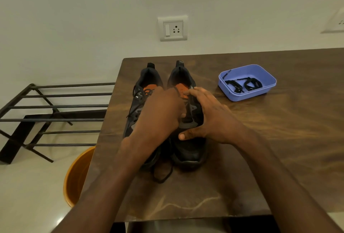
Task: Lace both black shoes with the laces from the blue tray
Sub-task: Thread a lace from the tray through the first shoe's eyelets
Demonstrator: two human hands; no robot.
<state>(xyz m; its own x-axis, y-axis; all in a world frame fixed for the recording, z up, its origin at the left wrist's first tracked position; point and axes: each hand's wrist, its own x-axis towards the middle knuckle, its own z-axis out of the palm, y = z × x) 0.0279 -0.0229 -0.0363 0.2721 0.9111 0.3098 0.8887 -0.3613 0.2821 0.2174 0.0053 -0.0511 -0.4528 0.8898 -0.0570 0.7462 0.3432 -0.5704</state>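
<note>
Two black shoes with orange insoles stand side by side on the brown table, toes toward me. The left shoe (141,91) has a black lace through its upper eyelets. My left hand (160,113) lies curled over the gap between the shoes, against the right shoe (189,151); what its fingers hold is hidden. My right hand (208,115) grips the right shoe's upper, fingers at the tongue, thumb below. A loose black lace (163,173) loops on the table by the toes. The blue tray (230,95) at the right holds two bundled black laces (242,85).
The wooden table (279,149) ends at a left edge near the shoes and a front edge close to me. A black metal rack (55,106) stands on the floor to the left. An orange bucket (76,177) sits below the table's left edge. The wall behind carries a socket (173,28).
</note>
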